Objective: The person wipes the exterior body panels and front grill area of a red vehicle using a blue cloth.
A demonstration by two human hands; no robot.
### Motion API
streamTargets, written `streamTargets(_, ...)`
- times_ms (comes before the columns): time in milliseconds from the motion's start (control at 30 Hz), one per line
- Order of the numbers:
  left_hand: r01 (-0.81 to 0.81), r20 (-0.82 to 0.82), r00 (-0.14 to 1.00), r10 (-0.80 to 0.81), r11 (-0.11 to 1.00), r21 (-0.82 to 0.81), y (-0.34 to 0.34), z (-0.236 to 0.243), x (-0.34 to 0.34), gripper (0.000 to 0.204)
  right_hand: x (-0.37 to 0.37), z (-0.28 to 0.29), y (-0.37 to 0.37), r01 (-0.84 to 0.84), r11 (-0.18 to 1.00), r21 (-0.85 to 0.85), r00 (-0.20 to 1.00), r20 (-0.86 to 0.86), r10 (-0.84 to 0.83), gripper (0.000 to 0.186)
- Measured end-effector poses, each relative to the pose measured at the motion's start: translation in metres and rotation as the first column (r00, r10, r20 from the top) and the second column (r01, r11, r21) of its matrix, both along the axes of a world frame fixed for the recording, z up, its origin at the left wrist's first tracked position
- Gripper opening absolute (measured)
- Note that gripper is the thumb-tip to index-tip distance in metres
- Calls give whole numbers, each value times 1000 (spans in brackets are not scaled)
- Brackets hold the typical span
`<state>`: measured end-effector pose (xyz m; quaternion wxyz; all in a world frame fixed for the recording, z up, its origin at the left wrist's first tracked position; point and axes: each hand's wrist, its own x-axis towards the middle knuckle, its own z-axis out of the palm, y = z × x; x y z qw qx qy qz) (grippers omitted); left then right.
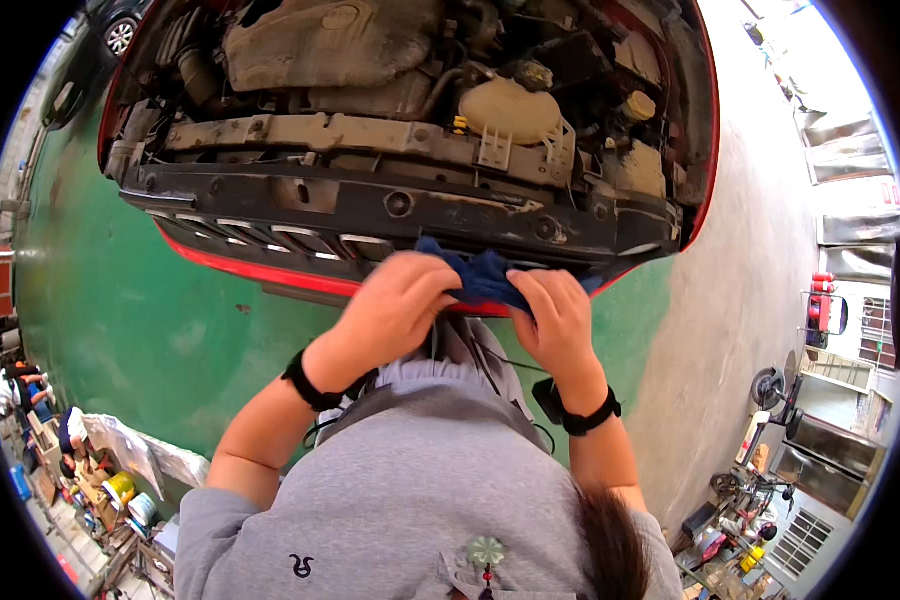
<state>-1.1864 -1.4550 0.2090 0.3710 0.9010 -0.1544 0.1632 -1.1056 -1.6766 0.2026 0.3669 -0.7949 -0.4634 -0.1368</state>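
A crumpled dark blue cloth (485, 278) is stretched between my two hands, just in front of a red car's front edge. My left hand (402, 298) pinches its left end, fingers closed. My right hand (555, 312) grips the right end between thumb and fingers. Behind the cloth runs the black front panel (350, 203) of the car, dusty and scuffed. Whether the cloth touches the car, I cannot tell. Black bands circle both my wrists.
The open engine bay holds a dusty engine cover (330, 40) and a yellowed plastic tank (510, 108). Green floor (120, 330) lies to the left, grey concrete (710, 330) to the right. Cluttered goods (120, 490) stand at lower left, with a scooter (770, 400) at right.
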Motion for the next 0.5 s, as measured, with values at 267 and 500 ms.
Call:
streamTargets(267, -27, -355, 933, 53, 996, 80, 61, -119, -47, 21, -20, -104, -2, 86, 886, -455, 976, -140, -167, 20)
streamTargets(500, -508, 131, 857, 499, 860, 51, 101, -103, -53, 23, -32, -76, 95, 268, 960, -79, 949, 196, -248, 29)
